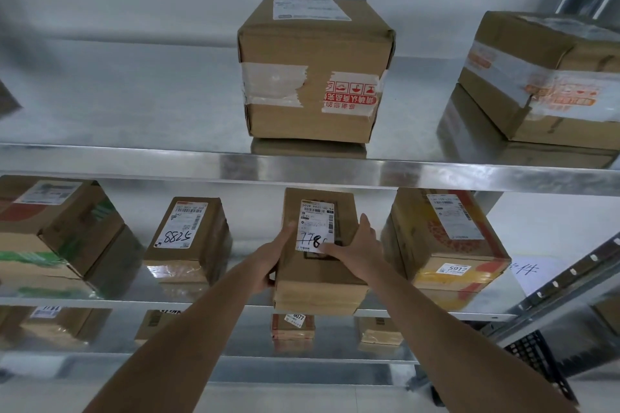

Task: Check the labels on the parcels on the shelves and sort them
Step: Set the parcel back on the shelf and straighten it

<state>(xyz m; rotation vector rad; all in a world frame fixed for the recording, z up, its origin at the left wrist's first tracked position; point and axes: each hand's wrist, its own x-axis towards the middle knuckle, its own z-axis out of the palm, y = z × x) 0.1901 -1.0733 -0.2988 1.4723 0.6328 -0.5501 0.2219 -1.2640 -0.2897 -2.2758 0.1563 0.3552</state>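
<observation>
Both hands are on the same parcel [318,245], the narrow brown box in the middle of the middle shelf [235,305]. Left hand [273,265] grips its left side with the fingers wrapped round the lower corner, right hand [355,250] is spread over the top right with the thumb lying on the label [316,225]. The box's front end pokes out a bit past the shelf lip.

The rack is shiny galvanised metal, reflective enough that the boxes mirror in it, with a plain white wall behind. Part of an upright post [553,295] with slots runs diagonally to the right of the held parcel.

The parcel itself is plain cardboard with clear tape, a white shipping label with barcodes on top and handwritten black digits, "778" and then something under the thumb.

Just left of it sits a similar box marked 5288 [188,238], and further left a bigger green-and-red printed box [57,228]. Right of it, close by, is a yellow and orange box [446,245] with a 5917 sticker. Directly above, on the top shelf [134,161], there's a big taped cube carton [313,70], and another taped carton [543,77] further right. Below are smaller parcels on the lower shelf [235,359], one [293,325] straight underneath, partly hidden by the forearms.
</observation>
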